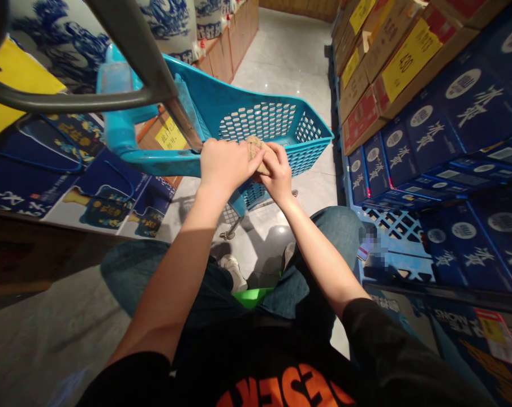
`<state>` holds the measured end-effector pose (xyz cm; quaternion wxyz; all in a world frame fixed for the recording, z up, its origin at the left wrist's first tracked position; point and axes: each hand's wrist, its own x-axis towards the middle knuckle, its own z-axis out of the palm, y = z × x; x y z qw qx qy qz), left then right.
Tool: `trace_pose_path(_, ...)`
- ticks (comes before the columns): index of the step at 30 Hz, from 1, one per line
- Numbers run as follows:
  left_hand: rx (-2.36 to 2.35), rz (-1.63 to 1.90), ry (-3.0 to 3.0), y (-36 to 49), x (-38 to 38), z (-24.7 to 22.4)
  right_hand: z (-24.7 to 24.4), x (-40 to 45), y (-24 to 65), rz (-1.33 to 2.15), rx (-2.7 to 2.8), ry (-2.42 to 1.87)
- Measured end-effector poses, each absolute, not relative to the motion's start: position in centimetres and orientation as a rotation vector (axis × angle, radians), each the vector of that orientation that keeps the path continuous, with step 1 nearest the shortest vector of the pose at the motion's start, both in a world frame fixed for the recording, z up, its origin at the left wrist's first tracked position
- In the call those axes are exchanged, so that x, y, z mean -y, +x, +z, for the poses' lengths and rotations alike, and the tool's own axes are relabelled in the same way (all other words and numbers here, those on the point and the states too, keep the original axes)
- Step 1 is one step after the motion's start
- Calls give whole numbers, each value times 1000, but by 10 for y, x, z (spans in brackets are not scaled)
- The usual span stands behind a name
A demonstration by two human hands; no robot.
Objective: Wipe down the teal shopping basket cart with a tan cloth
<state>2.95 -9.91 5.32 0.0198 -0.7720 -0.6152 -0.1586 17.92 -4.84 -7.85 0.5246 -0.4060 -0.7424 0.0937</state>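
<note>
nearest the camera is a black t-shirt point(281, 384) with orange lettering, and below it sit denim-clad knees point(336, 237) and a white sneaker point(234, 271) on the floor. both forearms reach forward to meet over the front rim of a turquoise plastic shopping basket point(256, 121). the left hand point(226, 167) and the right hand point(276, 172) are pressed close together, their fingers closed around a small tan object point(256, 154) and pinching it from either side. it has a speckled, cork-like or kraft-paper look, but so much is covered that i can't tell exactly what it is. it sits between the hands, just above the basket's rim, with the basket's perforated walls behind it. a grey metal cart handle point(128, 62) angles across the upper left. to the right, navy boxes with white calligraphy point(472, 107) are stacked on a blue plastic pallet point(391, 226), with brown cartons bearing a yellow price sign point(408, 59) above them. to the left are navy printed boxes showing bottles point(107, 192). further on, white jars with blue decoration point(166, 22) stand on a wooden shelf point(226, 51) beside a pale tiled aisle floor point(285, 62).
</note>
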Motion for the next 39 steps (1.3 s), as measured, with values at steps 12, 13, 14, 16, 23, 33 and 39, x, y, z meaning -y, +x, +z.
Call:
trace_pose_path(12, 1884, -526, -2362, 30, 97, 52, -96, 41, 181, 108, 1762, -933)
trace_pose_path(13, 1876, -550, -2355, 30, 97, 51, -97, 40, 182, 109, 1730, -945)
trace_pose_path(14, 1873, -572, -2350, 30, 96, 50, -98, 40, 182, 107, 1701, -950)
trace_pose_path(16, 1877, -597, -2349, 31, 96, 49, -99, 45, 178, 92, 1686, -939)
trace_pose_path(23, 1858, -591, -2336, 30, 95, 48, -97, 52, 171, 67, 1868, -888)
trace_pose_path(33, 1920, -517, -2347, 32, 99, 53, -99, 61, 163, 36, 1973, -947)
trace_pose_path(39, 1780, -590, -2397, 26, 98, 51, -99, 52, 178, 9, 1986, -950)
